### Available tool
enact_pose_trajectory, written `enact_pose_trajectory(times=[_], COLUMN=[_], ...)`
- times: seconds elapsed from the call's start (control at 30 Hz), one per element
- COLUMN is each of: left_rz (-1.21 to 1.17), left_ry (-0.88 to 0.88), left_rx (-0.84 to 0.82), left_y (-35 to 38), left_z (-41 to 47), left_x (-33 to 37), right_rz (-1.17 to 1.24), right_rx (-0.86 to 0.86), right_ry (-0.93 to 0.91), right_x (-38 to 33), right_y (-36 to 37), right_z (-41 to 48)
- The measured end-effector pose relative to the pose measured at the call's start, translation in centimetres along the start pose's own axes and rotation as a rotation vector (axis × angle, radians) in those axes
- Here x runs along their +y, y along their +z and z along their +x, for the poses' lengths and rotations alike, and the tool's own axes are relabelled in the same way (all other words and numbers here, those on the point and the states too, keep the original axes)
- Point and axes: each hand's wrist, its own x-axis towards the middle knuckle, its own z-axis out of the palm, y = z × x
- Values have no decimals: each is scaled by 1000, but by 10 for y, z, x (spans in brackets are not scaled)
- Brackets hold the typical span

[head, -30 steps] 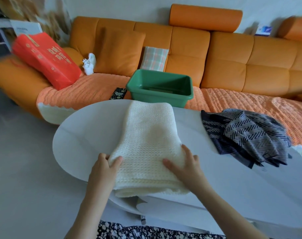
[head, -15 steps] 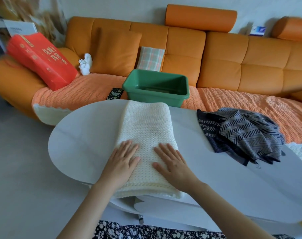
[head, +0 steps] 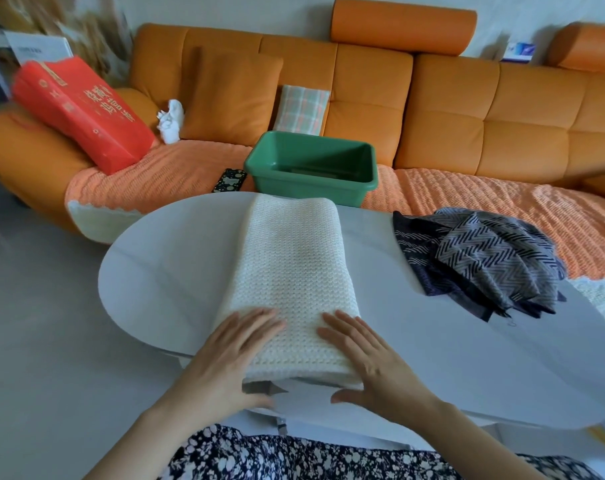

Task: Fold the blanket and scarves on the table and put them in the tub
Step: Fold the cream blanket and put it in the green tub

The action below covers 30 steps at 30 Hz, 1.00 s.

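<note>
The cream blanket (head: 290, 282) lay folded into a long strip on the white table (head: 162, 271), in front of the green tub (head: 311, 168), which sat beyond the table's far edge on the sofa (head: 467, 116). The left hand (head: 232, 355) and right hand (head: 370, 362) rested flat on the strip's end farthest from the tub, fingers spread and extended, palms down, neither closed on the cloth. The step in hand appeared to be smoothing the fold. Done well, it would call for even pressure from both palms, stroking toward the tub so that trapped air leaves and the side edges stay aligned. The next fold would best bring the end under the hands over onto the end nearest the tub. The strip's long axis pointed straight at the tub. The dark patterned scarves (head: 484, 258) lay unfolded in a heap to the right of the tub, on the table.
</note>
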Motion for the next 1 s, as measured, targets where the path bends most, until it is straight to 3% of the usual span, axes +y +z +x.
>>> enact_pose_trajectory(times=[0.33,0.7,1.0], left_rz=[68,-249,-420], left_ry=[100,123,32], left_rx=[181,373,485], left_y=[-12,-65,-89], left_z=[6,-1,7], left_x=[-3,23,42], right_rz=[22,78,212], right_rx=[211,226,373], right_ry=[13,51,51], right_x=[0,-15,-7], right_y=[-4,-32,-50], right_z=[4,-22,-33])
